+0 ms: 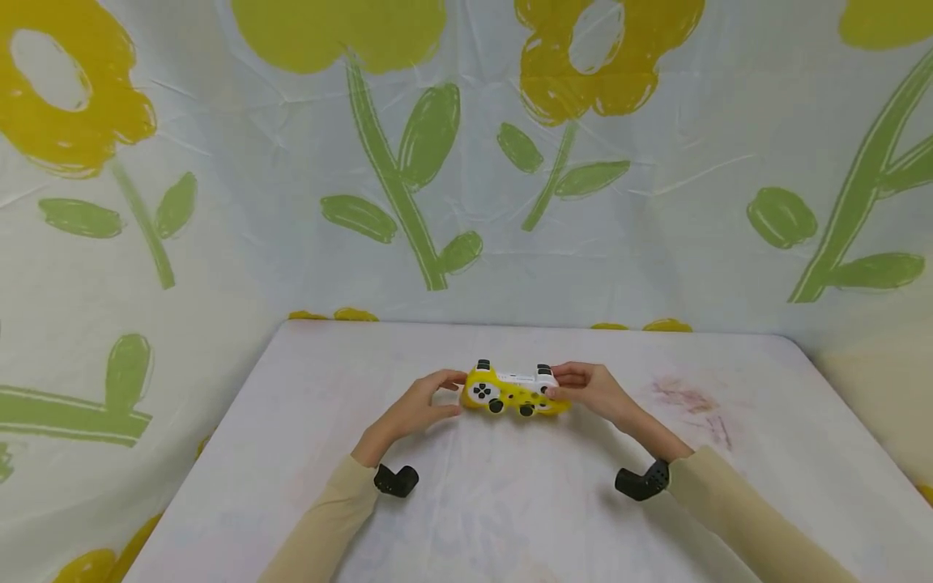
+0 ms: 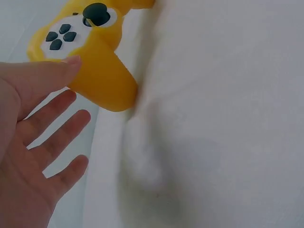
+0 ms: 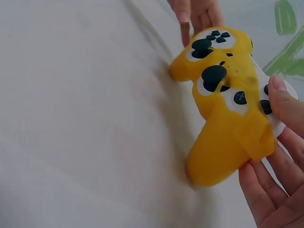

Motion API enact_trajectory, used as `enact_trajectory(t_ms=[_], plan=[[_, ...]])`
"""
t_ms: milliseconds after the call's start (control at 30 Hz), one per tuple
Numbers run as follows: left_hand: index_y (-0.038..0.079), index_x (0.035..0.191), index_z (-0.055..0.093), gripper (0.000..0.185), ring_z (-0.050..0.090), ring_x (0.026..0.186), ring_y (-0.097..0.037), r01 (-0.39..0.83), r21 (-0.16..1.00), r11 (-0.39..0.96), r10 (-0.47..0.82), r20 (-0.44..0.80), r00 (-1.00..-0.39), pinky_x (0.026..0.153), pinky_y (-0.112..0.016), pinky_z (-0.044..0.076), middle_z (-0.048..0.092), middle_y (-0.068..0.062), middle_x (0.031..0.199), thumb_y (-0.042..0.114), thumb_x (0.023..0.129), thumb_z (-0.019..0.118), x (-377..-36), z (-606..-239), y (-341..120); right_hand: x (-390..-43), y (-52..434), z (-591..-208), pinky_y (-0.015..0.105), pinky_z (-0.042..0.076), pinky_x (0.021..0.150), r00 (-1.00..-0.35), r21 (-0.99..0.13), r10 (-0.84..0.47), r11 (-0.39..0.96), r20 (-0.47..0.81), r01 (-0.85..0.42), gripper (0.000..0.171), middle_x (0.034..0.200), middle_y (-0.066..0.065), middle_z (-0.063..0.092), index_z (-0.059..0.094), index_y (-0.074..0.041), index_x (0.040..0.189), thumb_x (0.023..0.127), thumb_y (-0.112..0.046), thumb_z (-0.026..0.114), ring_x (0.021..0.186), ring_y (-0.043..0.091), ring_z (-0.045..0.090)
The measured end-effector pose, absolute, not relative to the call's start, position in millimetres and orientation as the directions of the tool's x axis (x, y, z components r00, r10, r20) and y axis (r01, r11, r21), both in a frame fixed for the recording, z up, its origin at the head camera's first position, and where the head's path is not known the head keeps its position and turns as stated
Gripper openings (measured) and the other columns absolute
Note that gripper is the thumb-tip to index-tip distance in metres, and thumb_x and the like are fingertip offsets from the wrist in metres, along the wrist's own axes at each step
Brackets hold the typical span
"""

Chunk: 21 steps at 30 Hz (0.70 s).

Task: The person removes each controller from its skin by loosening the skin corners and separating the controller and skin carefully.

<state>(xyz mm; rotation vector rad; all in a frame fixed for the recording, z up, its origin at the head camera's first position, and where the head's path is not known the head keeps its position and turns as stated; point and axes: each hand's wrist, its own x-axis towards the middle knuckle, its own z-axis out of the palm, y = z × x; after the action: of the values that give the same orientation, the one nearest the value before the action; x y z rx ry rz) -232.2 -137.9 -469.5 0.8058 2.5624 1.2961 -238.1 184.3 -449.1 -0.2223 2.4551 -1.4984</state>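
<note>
A white game controller [image 1: 519, 378] wears a yellow silicone cover [image 3: 216, 147]. The cover wraps the left half and both handles. On the right, white shell shows along the back, and the cover's edge looks loose and folded. My right hand [image 1: 599, 394] grips that right end, thumb on top near the buttons and fingers underneath. At the opposite end is my left hand [image 1: 417, 407], its fingers spread and fairly straight. In the left wrist view its thumb [image 2: 57, 73] overlaps the left handle's edge; whether it presses there is unclear. The handles point toward me, at or just above the table.
A pale table [image 1: 510, 502] with faint reddish smudges [image 1: 685, 397] on its right side lies under both hands. Behind and beside it hangs a cloth [image 1: 656, 243] printed with yellow flowers and green stems. Black devices [image 1: 397, 481] are worn at both wrists.
</note>
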Motion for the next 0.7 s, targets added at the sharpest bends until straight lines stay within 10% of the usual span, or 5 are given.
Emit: enact_trajectory(t_ms=[700], plan=[[0.006, 0.138, 0.049, 0.054, 0.044, 0.134, -0.027, 0.511, 0.736, 0.444, 0.575, 0.203, -0.793, 0.111, -0.049, 0.034, 0.052, -0.01, 0.141, 0.014, 0.089, 0.068, -246.2, -431.0, -133.6, -242.6, 191.2, -452.4, 0.025, 0.054, 0.083, -0.943, -0.901, -0.328, 0.422, -0.051, -0.098, 0.048, 0.118, 0.021, 0.066, 0.061, 0.002, 0.12, 0.083, -0.025, 0.075, 0.105, 0.024, 0.066]])
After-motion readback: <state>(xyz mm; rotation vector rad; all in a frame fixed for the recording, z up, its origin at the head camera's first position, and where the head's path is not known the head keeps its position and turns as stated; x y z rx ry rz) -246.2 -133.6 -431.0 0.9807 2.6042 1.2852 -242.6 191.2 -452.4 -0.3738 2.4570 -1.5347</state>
